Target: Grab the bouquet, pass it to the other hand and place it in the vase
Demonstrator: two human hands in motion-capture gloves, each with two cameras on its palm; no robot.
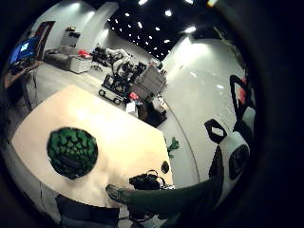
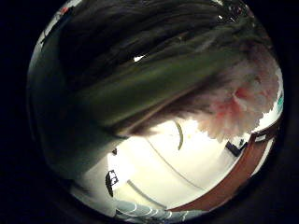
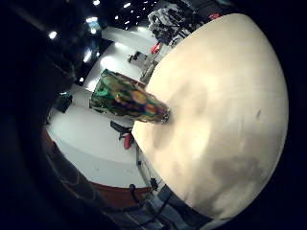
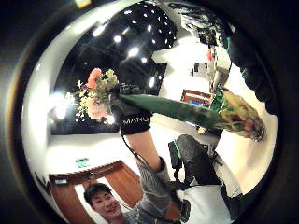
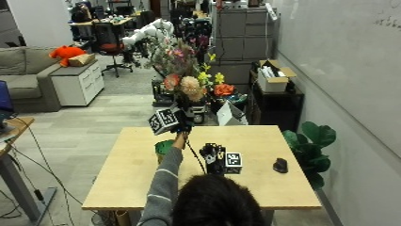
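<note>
My left hand (image 5: 181, 126) is raised above the far half of the table and grips the green stems of the bouquet (image 5: 181, 77), whose pink, orange and yellow flowers stand upright above it. The right thumb side view shows the same hand (image 4: 131, 116) curled round the stems (image 4: 173, 109) below the flowers (image 4: 96, 95). The patterned green vase (image 5: 163, 147) stands on the table (image 5: 263, 188), partly hidden behind my left forearm; it also shows as the vase (image 1: 72, 152) from above and the vase (image 3: 129, 100) from the side. My right hand (image 5: 212, 154) hovers low over the table's middle, fingers relaxed, holding nothing.
A small black object (image 5: 280, 165) lies on the table's right side. A potted plant (image 5: 310, 141) stands by the right edge. Beyond the far edge are cabinets, boxes and machines. A whiteboard wall runs along the right.
</note>
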